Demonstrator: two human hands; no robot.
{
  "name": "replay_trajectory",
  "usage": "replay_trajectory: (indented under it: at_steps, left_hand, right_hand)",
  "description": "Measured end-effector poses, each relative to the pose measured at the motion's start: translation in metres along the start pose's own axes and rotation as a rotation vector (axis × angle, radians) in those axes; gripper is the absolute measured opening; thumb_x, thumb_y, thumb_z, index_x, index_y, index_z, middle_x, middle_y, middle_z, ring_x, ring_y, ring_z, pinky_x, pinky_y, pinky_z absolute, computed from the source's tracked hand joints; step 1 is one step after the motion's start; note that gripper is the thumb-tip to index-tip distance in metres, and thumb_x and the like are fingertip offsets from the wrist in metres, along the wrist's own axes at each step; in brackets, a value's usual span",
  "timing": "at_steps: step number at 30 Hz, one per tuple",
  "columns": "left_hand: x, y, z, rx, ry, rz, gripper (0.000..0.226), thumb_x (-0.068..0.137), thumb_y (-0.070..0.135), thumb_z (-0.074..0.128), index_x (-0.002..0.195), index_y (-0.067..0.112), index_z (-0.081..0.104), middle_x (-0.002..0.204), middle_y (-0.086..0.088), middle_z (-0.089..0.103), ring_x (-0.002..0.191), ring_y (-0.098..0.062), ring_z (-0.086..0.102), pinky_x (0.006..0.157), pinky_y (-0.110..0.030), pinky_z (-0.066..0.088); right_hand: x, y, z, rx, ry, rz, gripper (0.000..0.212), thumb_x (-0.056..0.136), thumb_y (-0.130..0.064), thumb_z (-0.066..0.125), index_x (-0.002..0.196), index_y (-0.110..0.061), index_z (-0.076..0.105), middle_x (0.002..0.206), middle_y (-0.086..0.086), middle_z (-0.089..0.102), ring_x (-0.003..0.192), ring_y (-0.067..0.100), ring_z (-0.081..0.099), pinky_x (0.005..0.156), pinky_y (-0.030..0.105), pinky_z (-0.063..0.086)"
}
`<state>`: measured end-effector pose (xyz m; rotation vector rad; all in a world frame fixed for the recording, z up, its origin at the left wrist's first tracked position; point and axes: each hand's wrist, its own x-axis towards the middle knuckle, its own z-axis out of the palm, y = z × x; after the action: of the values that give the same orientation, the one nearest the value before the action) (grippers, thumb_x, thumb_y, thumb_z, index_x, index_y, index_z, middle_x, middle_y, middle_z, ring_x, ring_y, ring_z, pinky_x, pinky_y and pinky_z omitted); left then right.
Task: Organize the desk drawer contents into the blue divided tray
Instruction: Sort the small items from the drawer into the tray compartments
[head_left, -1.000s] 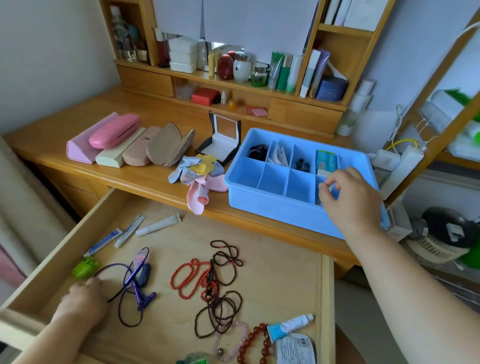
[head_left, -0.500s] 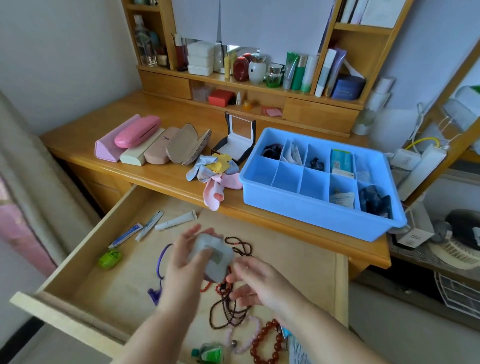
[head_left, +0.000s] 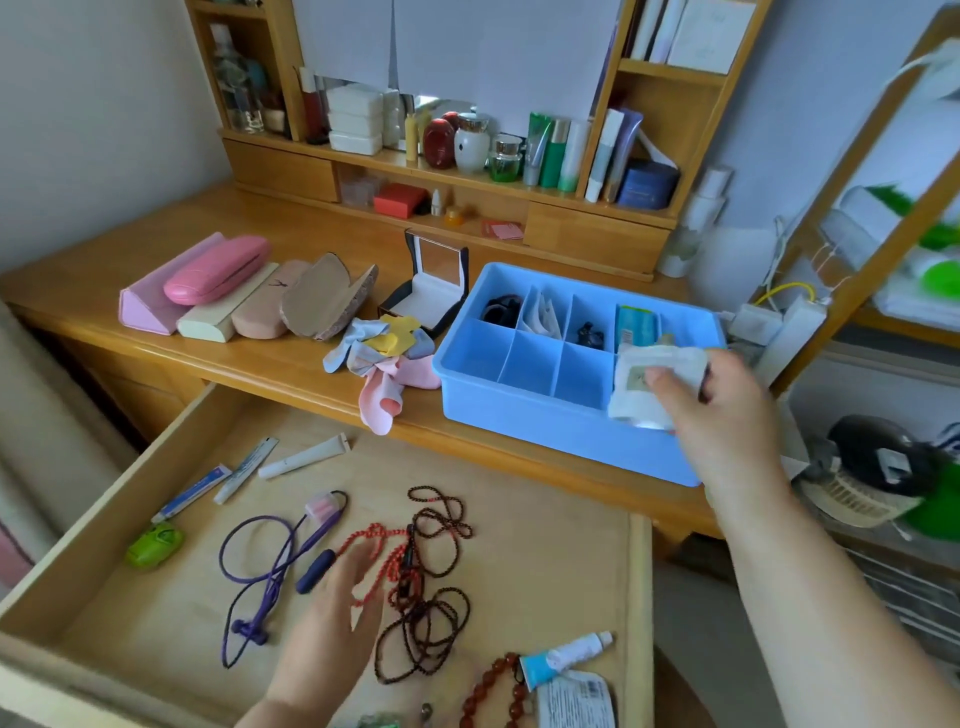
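Right hand (head_left: 711, 405): reaches forward from the lower right, forearm stretched over the desk edge, back of the hand up; thumb and fingers pinch a white packet (head_left: 655, 382) by its near right part.
White packet: held over the near right compartments of the blue divided tray (head_left: 545, 418), roughly flat; whether it touches the tray cannot be told.
Left hand (head_left: 332, 618): low over the open drawer (head_left: 582, 571), palm down, fingers straight and slightly spread, holding nothing; fingertips lie over the red bead string (head_left: 382, 545), blurred.
Blue divided tray: on the desk (head_left: 291, 364) right of centre, above the drawer; far compartments hold dark hair ties (head_left: 501, 307), folded papers (head_left: 540, 317), a small dark item (head_left: 589, 335) and a teal box (head_left: 636, 325); the three near left compartments show bare blue floor.
Drawer contents: purple cord earphones (head_left: 270, 561) left of the left hand, dark bead strings (head_left: 431, 587) right of it, three slim tubes (head_left: 244, 473) near the far left, a green object (head_left: 154, 545) by the left wall, a blue-and-white tube (head_left: 563, 656) and large red beads (head_left: 493, 691) near the front right.
Desk top: glasses cases (head_left: 239, 301) in a row at left, an open jewellery box (head_left: 428, 299), and a heap of cloths (head_left: 384, 358) just left of the tray.
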<state>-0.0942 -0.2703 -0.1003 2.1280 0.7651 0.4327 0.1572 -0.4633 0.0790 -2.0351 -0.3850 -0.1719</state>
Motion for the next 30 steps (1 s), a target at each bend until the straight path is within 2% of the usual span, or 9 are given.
replay_trajectory:
  at_steps: [2, 4, 7, 9, 14, 16, 21, 26, 30]
  left_hand:
    - [0.003, -0.007, 0.001, 0.049, 0.047, -0.043, 0.044, 0.087, 0.01, 0.062, 0.129, 0.016, 0.051, 0.118, 0.005, 0.061, 0.112, -0.011, 0.057, 0.089, -0.017, 0.039]
    - [0.005, -0.005, 0.004, 0.085, 0.058, -0.033, 0.045, 0.084, 0.008, 0.065, 0.128, 0.015, 0.053, 0.115, 0.006, 0.061, 0.104, -0.008, 0.056, 0.084, -0.019, 0.039]
    - [0.005, -0.004, 0.006, 0.117, 0.023, -0.008, 0.047, 0.082, 0.006, 0.067, 0.126, 0.016, 0.053, 0.116, 0.004, 0.061, 0.097, -0.004, 0.053, 0.081, -0.02, 0.039]
    - [0.004, -0.005, 0.006, 0.117, 0.02, -0.006, 0.048, 0.082, 0.005, 0.066, 0.126, 0.017, 0.053, 0.116, 0.003, 0.06, 0.097, -0.004, 0.053, 0.082, -0.021, 0.04]
    - [0.005, -0.006, 0.004, 0.124, 0.045, -0.071, 0.047, 0.083, 0.003, 0.062, 0.127, 0.017, 0.052, 0.12, 0.002, 0.059, 0.113, -0.014, 0.054, 0.094, -0.023, 0.039]
    - [0.004, -0.005, 0.004, 0.134, 0.039, -0.07, 0.047, 0.083, 0.003, 0.063, 0.127, 0.016, 0.053, 0.121, 0.001, 0.06, 0.113, -0.015, 0.055, 0.093, -0.022, 0.039]
    - [0.003, -0.003, 0.005, 0.156, -0.017, -0.05, 0.044, 0.084, 0.004, 0.062, 0.126, 0.014, 0.053, 0.122, -0.002, 0.058, 0.107, -0.016, 0.057, 0.086, -0.02, 0.037]
    - [0.003, -0.005, 0.005, 0.162, -0.015, -0.045, 0.044, 0.079, -0.002, 0.066, 0.12, 0.01, 0.058, 0.114, -0.005, 0.061, 0.099, -0.017, 0.057, 0.081, -0.022, 0.038]
    - [0.006, -0.01, 0.007, 0.181, -0.016, -0.069, 0.046, 0.076, -0.003, 0.069, 0.119, 0.01, 0.06, 0.114, -0.007, 0.062, 0.098, -0.018, 0.058, 0.082, -0.024, 0.041]
  right_hand:
    - [0.04, 0.003, -0.015, -0.241, 0.02, 0.008, 0.017, 0.086, -0.03, 0.064, 0.093, -0.016, 0.058, 0.085, -0.002, 0.063, 0.072, 0.015, 0.059, 0.05, 0.022, 0.038]
    - [0.068, 0.004, -0.015, -0.51, -0.108, 0.079, 0.025, 0.084, -0.033, 0.065, 0.089, -0.009, 0.057, 0.083, 0.007, 0.061, 0.07, 0.022, 0.055, 0.048, 0.025, 0.033]
    - [0.081, -0.001, 0.01, -0.661, -0.34, 0.137, 0.031, 0.081, -0.033, 0.068, 0.09, -0.005, 0.058, 0.08, 0.011, 0.061, 0.074, 0.028, 0.062, 0.056, 0.031, 0.047]
    - [0.079, 0.004, 0.032, -0.691, -0.428, 0.18, 0.032, 0.086, -0.032, 0.062, 0.094, -0.002, 0.058, 0.072, 0.011, 0.064, 0.061, 0.024, 0.064, 0.052, 0.028, 0.047]
    - [0.08, 0.008, 0.046, -1.01, -0.425, 0.129, 0.031, 0.093, -0.032, 0.045, 0.113, -0.011, 0.055, 0.09, 0.006, 0.059, 0.08, 0.024, 0.058, 0.056, 0.026, 0.038]
    - [0.084, 0.004, 0.04, -1.152, -0.49, 0.07, 0.034, 0.089, -0.042, 0.045, 0.108, -0.015, 0.055, 0.081, 0.0, 0.056, 0.076, 0.02, 0.055, 0.054, 0.026, 0.034]
    - [0.091, -0.005, 0.039, -1.078, -0.774, 0.221, 0.032, 0.093, -0.039, 0.041, 0.107, -0.01, 0.041, 0.071, 0.01, 0.055, 0.053, 0.019, 0.055, 0.049, 0.024, 0.039]
    - [0.101, -0.009, 0.036, -0.995, -0.733, 0.217, 0.033, 0.087, -0.037, 0.056, 0.1, -0.007, 0.053, 0.06, 0.008, 0.053, 0.048, 0.018, 0.046, 0.045, 0.022, 0.034]
    - [0.095, 0.003, 0.037, -1.029, -0.69, 0.137, 0.028, 0.087, -0.038, 0.048, 0.093, -0.011, 0.054, 0.058, 0.007, 0.058, 0.052, 0.018, 0.055, 0.048, 0.024, 0.037]
